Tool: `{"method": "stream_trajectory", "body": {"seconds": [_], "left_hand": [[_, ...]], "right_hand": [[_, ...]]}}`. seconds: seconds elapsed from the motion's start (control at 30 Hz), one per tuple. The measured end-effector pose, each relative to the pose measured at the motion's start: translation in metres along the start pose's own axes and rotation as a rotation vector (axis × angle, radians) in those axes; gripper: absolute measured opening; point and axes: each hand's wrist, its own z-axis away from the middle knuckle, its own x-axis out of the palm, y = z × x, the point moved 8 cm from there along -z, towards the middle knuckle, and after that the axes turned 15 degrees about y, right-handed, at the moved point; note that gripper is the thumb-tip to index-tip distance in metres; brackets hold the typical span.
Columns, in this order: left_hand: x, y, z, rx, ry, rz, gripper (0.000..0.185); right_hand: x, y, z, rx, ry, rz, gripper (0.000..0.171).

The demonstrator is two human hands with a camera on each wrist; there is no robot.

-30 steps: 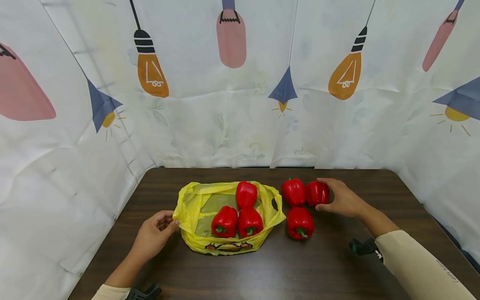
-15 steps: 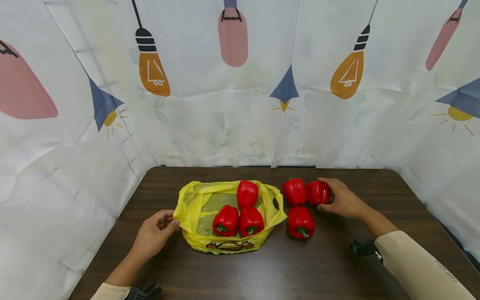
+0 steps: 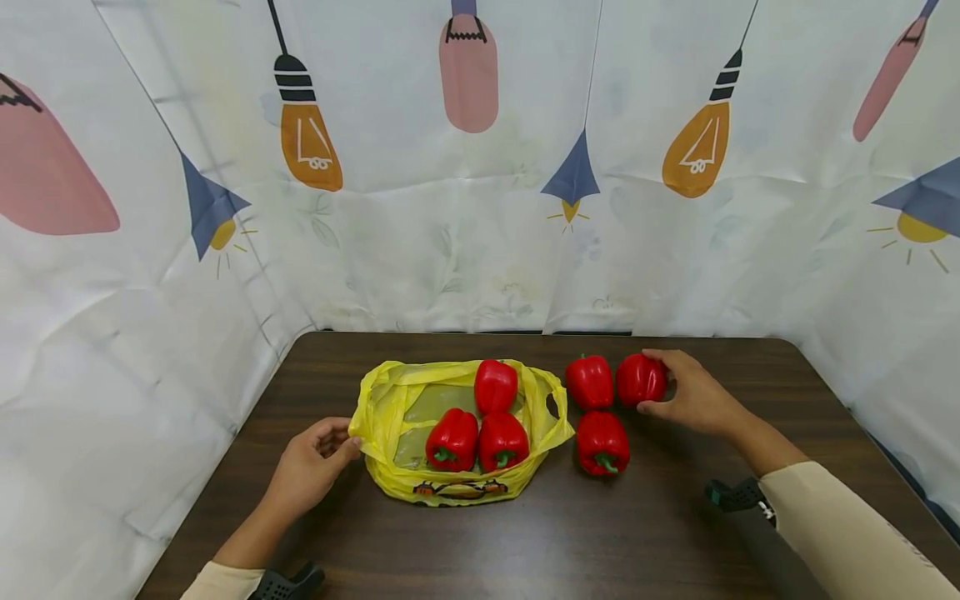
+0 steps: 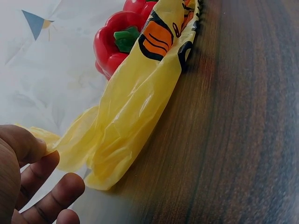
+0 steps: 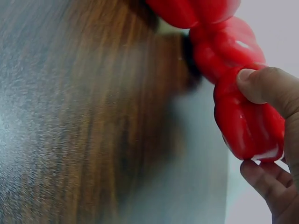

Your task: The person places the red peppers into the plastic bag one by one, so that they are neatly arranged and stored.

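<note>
My right hand (image 3: 693,400) has its thumb and fingers curled around the far-right red pepper (image 3: 641,379), at the back right of the dark bench (image 3: 600,533). That pepper sits just beside a second loose pepper (image 3: 589,382), and a third loose pepper (image 3: 602,443) lies nearer me, close to the bag. From the right wrist view I see my thumb pressed on the held pepper's side. My left hand (image 3: 307,471) pinches the left rim of the yellow plastic bag (image 3: 390,417), which lies open on the bench. Inside the bag are three red peppers (image 3: 480,425): one at the back, two side by side in front.
</note>
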Motion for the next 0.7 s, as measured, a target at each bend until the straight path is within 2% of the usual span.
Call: {"method": "stream_trajectory", "body": {"seconds": [0.3, 0.7], "left_hand": [[0.001, 0.000, 0.001, 0.004, -0.003, 0.008, 0.025], [0.000, 0.000, 0.000, 0.005, 0.001, 0.007, 0.025]], "right_hand": [[-0.020, -0.012, -0.007, 0.022, 0.025, -0.028, 0.089], [-0.031, -0.041, -0.018, -0.042, 0.050, -0.059, 0.089]]}}
